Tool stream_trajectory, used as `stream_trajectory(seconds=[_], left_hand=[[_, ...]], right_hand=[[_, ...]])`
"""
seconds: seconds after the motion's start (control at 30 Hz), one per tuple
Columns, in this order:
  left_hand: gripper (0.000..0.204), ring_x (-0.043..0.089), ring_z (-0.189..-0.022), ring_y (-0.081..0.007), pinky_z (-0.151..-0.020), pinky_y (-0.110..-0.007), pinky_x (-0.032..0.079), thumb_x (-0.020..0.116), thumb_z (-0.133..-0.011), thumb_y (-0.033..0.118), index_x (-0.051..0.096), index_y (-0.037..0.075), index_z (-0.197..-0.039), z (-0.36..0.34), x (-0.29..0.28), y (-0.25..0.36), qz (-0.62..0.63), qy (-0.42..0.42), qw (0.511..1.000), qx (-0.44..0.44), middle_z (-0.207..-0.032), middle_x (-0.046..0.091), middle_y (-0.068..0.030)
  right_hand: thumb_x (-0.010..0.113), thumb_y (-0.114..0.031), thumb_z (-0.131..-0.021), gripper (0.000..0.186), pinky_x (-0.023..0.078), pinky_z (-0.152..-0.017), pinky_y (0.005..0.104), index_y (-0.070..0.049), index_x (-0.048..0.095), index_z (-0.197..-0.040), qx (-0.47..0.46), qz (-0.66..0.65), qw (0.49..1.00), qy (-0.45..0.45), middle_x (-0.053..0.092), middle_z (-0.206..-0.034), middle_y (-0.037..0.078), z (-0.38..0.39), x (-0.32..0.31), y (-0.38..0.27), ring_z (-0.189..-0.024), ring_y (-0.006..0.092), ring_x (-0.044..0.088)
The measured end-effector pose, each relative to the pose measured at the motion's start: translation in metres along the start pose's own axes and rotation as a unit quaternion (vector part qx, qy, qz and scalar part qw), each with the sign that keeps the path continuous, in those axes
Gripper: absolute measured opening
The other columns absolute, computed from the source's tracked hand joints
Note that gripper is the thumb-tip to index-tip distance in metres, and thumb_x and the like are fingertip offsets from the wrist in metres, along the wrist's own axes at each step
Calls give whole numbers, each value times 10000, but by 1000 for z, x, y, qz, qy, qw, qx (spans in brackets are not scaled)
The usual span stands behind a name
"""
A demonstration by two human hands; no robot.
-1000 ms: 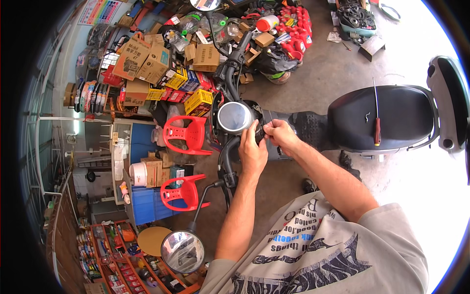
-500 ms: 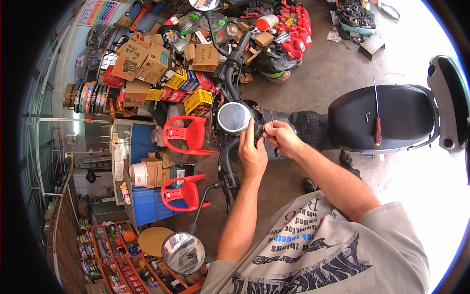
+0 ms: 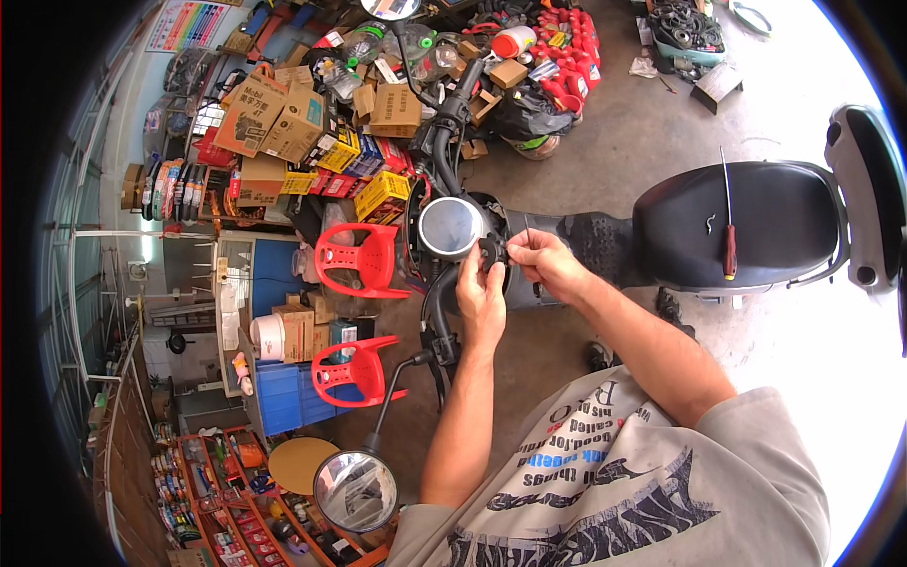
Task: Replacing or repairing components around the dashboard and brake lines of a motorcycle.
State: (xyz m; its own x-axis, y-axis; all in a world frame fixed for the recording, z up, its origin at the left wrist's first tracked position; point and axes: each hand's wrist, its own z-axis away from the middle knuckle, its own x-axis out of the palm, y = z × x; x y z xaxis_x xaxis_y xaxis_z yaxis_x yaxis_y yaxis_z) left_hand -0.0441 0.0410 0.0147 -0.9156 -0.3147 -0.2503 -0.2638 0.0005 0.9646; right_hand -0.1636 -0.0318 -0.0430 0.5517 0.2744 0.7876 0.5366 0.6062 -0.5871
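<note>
Here, a scooter [image 3: 605, 248] is stretching left to right, its round dial [image 3: 451, 228] sitting just beyond the left hand [image 3: 484, 304]. That hand's thumb and forefinger are standing parted at a small black part [image 3: 491, 251], nearer it than the right hand [image 3: 552, 268], though any grip there cannot be told. Just right of that part, the right fingers are pinching what looks like a thin rod [image 3: 527, 223], its long axis pointing away from the person.

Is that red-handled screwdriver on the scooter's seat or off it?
On it: the screwdriver lies across the black seat, its tip reaching past the seat's edge.
</note>
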Motion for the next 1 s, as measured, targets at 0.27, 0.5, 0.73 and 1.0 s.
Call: stream_trajectory(seconds=[0.27,0.5,0.73,1.0], left_hand=[[535,564,-1102,-198,-981,-312,449,507,-911,-77,359,-44,-1424,9,8,-4,-107,40,991,66,-1209,520,-136],[543,575,-1051,-200,-923,-314,485,529,-886,-90,380,-26,-1404,11,14,6,-170,62,980,85,-1144,518,-136],[539,571,-1060,-196,-943,-322,467,519,-901,-69,365,-14,-1415,12,13,8,-142,63,984,88,-1134,548,-129],[524,574,-1088,-203,-962,-334,457,485,-924,-48,347,-10,-1428,20,10,9,-115,67,988,84,-1190,559,-143]], right_hand=[[652,-136,-902,124,343,-479,204,-32,585,-901,-6,31,998,49,593,-755,14,2,9,3,-548,45,435],[653,-110,-880,111,416,-571,236,-13,606,-855,-89,168,976,106,608,-757,13,10,21,-6,-640,70,506],[656,-113,-882,132,462,-646,246,10,610,-903,-83,159,979,91,622,-792,24,15,27,-10,-732,82,551],[596,-201,-945,168,413,-590,233,-34,613,-940,-11,128,991,24,583,-791,-14,14,23,-5,-669,61,478]])
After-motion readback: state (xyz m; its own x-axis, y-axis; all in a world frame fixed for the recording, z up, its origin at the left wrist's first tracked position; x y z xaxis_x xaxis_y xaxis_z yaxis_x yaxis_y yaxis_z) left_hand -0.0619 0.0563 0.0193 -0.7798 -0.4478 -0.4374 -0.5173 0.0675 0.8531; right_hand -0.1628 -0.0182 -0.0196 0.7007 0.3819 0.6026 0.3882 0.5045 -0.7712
